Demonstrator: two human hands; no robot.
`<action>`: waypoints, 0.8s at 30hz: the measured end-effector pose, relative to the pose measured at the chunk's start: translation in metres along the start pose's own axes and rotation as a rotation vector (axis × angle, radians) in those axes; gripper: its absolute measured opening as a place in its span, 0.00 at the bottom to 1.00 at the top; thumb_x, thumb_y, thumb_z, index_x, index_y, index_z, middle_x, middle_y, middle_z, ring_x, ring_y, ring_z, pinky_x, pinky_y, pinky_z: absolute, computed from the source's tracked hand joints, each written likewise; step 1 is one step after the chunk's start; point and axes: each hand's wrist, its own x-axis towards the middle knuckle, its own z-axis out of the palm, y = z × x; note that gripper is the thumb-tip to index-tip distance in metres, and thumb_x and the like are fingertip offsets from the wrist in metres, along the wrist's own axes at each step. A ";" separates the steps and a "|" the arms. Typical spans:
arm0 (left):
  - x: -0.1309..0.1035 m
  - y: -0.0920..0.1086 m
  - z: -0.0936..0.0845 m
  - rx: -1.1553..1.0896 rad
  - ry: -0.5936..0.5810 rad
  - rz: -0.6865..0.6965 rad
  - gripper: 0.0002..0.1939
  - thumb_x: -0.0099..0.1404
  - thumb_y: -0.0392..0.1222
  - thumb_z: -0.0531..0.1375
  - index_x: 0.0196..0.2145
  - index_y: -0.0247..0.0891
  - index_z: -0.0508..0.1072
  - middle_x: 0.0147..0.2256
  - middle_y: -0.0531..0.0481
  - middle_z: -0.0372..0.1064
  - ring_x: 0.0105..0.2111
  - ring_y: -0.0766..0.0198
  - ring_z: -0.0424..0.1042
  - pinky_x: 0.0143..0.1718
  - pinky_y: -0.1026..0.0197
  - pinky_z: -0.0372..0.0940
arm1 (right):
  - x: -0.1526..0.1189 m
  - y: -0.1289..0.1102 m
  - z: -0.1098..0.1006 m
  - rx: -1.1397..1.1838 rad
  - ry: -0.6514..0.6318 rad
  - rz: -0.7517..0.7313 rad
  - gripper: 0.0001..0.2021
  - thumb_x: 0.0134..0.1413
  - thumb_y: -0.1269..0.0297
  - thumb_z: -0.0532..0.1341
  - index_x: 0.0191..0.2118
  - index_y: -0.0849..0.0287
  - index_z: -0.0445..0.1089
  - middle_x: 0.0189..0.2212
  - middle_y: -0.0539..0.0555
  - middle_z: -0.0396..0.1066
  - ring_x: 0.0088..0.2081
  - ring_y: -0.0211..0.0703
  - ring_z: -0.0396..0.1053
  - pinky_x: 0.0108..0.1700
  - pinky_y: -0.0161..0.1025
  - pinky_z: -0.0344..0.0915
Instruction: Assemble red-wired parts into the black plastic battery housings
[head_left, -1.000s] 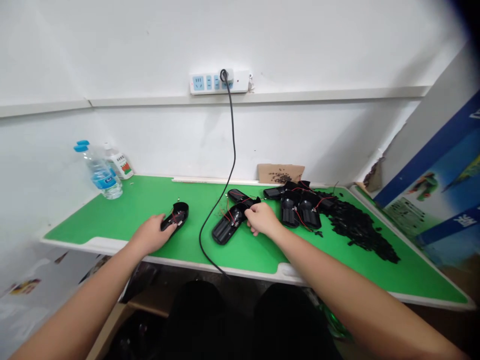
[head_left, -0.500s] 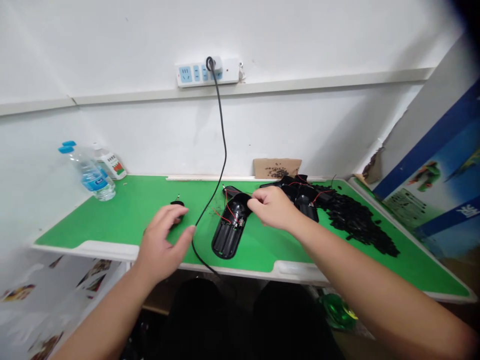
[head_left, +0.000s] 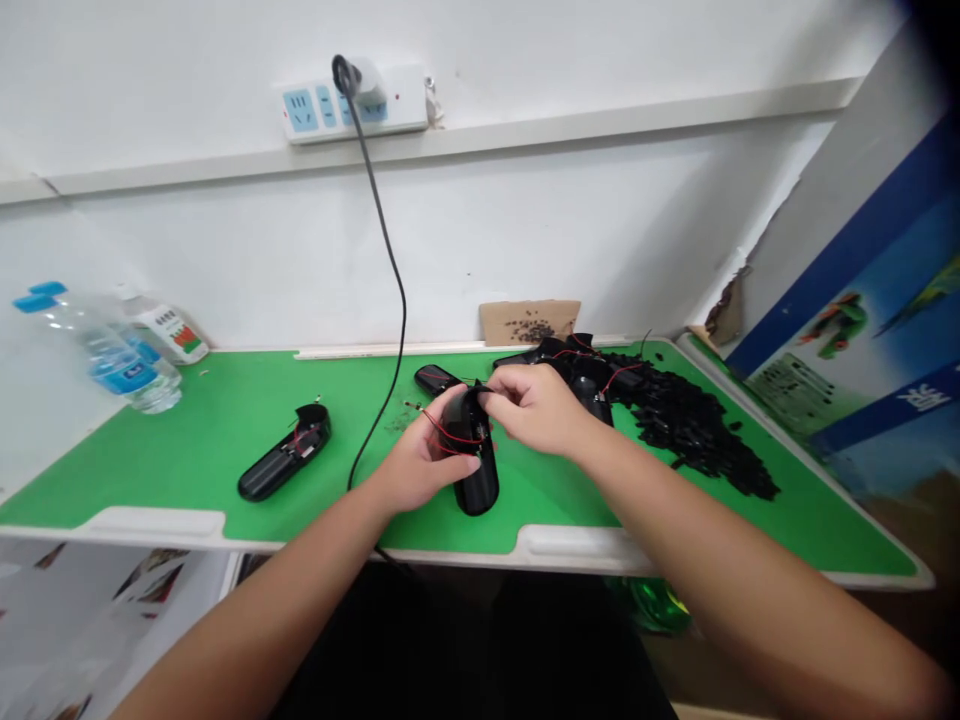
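My left hand (head_left: 424, 460) is wrapped round a black plastic housing (head_left: 476, 490) with a battery compartment and red wires, its thumb across the front. The housing leans on the green tabletop, its rounded lower end toward me. At its upper rim, my right hand (head_left: 525, 405) is closed in a pinch; whether it grips the rim or a small black part there I cannot make out. Another such housing (head_left: 281, 465) lies to the left, its wires showing. Behind my hands lies a further black piece (head_left: 436, 378) with red wire.
A heap of small black parts (head_left: 697, 430) spreads at the right, beside several more wired housings (head_left: 592, 385). A black cable (head_left: 394, 260) hangs from the power strip (head_left: 409, 100) across the table. Bottles (head_left: 124, 370) stand at the left; a cardboard piece (head_left: 499, 322) leans on the wall.
My left hand has moved right, from beside the left housing onto the middle one, and closed round it. That housing has turned more upright. The camera view has shifted right.
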 end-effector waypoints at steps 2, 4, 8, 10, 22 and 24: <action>0.012 -0.001 0.004 0.034 0.061 0.052 0.44 0.53 0.37 0.69 0.64 0.44 0.55 0.55 0.41 0.64 0.46 0.56 0.71 0.50 0.53 0.64 | -0.005 0.010 0.003 0.134 0.159 -0.062 0.08 0.52 0.63 0.58 0.37 0.60 0.68 0.21 0.46 0.61 0.22 0.35 0.59 0.26 0.33 0.56; 0.025 0.002 0.007 0.102 0.129 0.065 0.43 0.54 0.37 0.68 0.64 0.44 0.54 0.54 0.42 0.64 0.45 0.58 0.71 0.49 0.54 0.65 | -0.009 0.016 0.003 0.163 0.332 -0.151 0.11 0.53 0.62 0.59 0.42 0.59 0.65 0.24 0.47 0.61 0.25 0.36 0.61 0.29 0.34 0.60; 0.048 0.013 0.014 0.227 0.169 0.059 0.46 0.54 0.36 0.67 0.66 0.42 0.50 0.52 0.43 0.66 0.47 0.56 0.69 0.52 0.54 0.63 | -0.012 0.019 -0.005 0.009 0.211 -0.314 0.05 0.56 0.64 0.58 0.31 0.58 0.69 0.22 0.50 0.62 0.25 0.37 0.60 0.30 0.36 0.59; 0.055 0.014 0.017 0.255 0.149 0.070 0.47 0.54 0.35 0.66 0.67 0.41 0.50 0.55 0.42 0.64 0.52 0.54 0.67 0.56 0.53 0.60 | -0.011 0.022 -0.009 -0.010 0.059 -0.344 0.09 0.58 0.66 0.56 0.29 0.58 0.71 0.22 0.51 0.66 0.25 0.37 0.62 0.31 0.35 0.59; 0.062 0.012 0.015 0.440 -0.011 0.098 0.43 0.51 0.31 0.64 0.64 0.38 0.57 0.58 0.39 0.61 0.57 0.48 0.63 0.61 0.49 0.55 | -0.010 0.016 -0.016 0.205 -0.184 -0.002 0.19 0.55 0.60 0.56 0.17 0.60 0.54 0.16 0.44 0.48 0.21 0.30 0.47 0.23 0.32 0.44; 0.064 0.013 0.017 0.405 -0.004 0.075 0.42 0.52 0.31 0.65 0.64 0.38 0.56 0.57 0.39 0.62 0.56 0.49 0.64 0.60 0.49 0.56 | -0.009 0.015 -0.015 0.215 -0.109 0.032 0.18 0.55 0.60 0.55 0.17 0.60 0.55 0.16 0.45 0.50 0.21 0.31 0.48 0.24 0.32 0.46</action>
